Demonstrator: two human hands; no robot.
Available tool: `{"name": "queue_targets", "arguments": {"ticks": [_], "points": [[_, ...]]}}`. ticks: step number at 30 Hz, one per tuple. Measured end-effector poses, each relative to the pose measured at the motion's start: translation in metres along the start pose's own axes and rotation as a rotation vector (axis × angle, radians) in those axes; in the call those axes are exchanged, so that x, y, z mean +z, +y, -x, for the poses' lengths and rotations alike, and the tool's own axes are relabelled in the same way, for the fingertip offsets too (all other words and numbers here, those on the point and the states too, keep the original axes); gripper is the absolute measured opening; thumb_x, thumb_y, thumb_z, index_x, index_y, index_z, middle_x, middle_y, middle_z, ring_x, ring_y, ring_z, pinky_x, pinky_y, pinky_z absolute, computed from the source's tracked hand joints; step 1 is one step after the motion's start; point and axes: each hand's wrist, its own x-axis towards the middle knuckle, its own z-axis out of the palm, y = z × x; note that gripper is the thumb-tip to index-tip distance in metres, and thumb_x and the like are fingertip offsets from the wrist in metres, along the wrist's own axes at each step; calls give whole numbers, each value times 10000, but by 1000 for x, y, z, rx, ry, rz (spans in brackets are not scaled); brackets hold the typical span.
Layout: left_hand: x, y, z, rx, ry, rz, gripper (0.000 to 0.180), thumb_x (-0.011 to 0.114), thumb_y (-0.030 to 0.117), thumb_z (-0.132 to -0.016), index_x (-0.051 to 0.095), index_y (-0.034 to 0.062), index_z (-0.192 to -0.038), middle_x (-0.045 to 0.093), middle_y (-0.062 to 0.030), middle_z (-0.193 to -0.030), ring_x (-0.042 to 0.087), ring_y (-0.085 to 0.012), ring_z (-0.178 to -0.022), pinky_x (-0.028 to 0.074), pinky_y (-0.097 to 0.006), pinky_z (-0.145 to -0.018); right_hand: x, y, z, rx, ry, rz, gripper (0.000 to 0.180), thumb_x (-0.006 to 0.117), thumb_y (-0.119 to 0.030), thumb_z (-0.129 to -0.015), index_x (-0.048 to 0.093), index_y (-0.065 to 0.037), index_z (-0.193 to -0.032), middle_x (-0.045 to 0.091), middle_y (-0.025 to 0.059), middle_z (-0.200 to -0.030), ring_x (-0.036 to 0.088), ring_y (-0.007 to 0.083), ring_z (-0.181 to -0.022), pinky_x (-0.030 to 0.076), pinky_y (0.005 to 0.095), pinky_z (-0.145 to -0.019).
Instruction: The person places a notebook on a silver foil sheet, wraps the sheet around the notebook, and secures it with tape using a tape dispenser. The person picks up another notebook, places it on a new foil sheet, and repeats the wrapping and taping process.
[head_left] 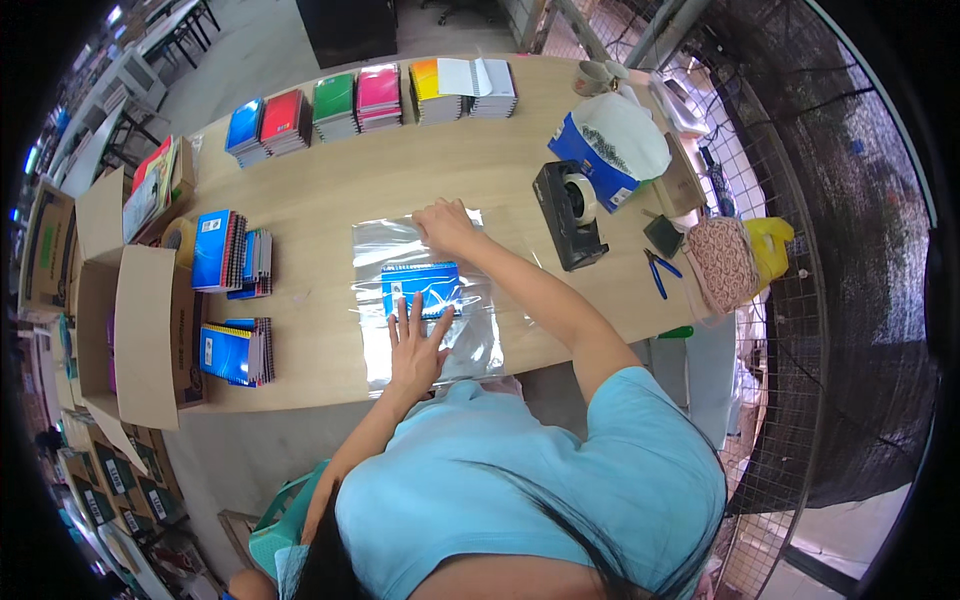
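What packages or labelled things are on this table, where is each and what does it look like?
Clear plastic bag: table centre, flat and shiny, under both hands.
Blue notebook: inside the bag, white label patches.
Cardboard boxes: left edge, open, brown.
Blue and white bag: far right, bulging.

Under my hands lies a blue notebook (421,288) on a clear, glossy plastic sheet (420,300), on a pale wood-grain tabletop (330,190). Along the far edge: blue, red, green, pink, orange and white notebook stacks (370,100). The tape dispenser (570,215) is black.
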Motion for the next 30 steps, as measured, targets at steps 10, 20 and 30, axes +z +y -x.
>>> {"name": "queue_targets", "arguments": {"ticks": [10,20,30], "points": [[6,-12,8,27,21,-51,841,773,183,-770,381,326,-1500,139,-254,-1602,106,-500,-1473,174,-642,-1147,-14,-7,-3,64,-143,-82,281,741,-199,-750,681,-131,-1016,721,117,-984,679,333,-988,469,572,-878],[-3,-9,2,-11,109,-28,911,787,140,-731,359,344,-1509,247,-189,-1569,215,-458,-1446,247,-598,-1139,-7,-1,1,-112,-149,-145,145,724,-266,-769,767,-155,-850,726,102,-830,690,295,-842,509,437,-779],[8,-12,1,-76,197,-53,615,598,145,-858,470,282,-1444,195,-342,-1552,187,-503,-1454,212,-599,-1150,0,-65,74,-300,235,-201,153,668,-18,-756,743,-74,-877,621,112,-810,630,315,-805,510,419,-735]]}}
